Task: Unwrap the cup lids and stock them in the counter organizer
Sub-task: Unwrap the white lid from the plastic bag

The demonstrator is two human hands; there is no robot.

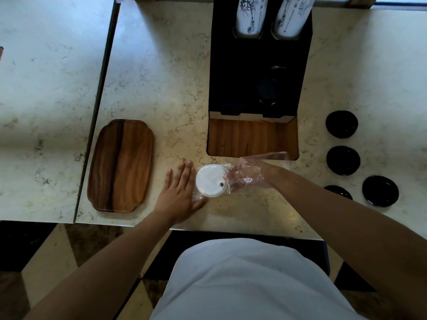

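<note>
Left hand [179,192] is lying flat on the counter [161,88], fingers straight, its side touching the white lids [210,180]. Right hand [242,175] is sitting inside the clear plastic wrap [261,161], fingers curling against the lids' right edge; whether they are gripping, cannot tell. Lids are resting on the counter just in front of the black organizer [256,65], near its wooden front tray. Cup stacks [251,15] are standing at its back. Black lids [342,124] are lying at right, wooden board [121,166] at left.

Pale marble counter [161,65] above a dark-and-cream checkered floor [46,262].
</note>
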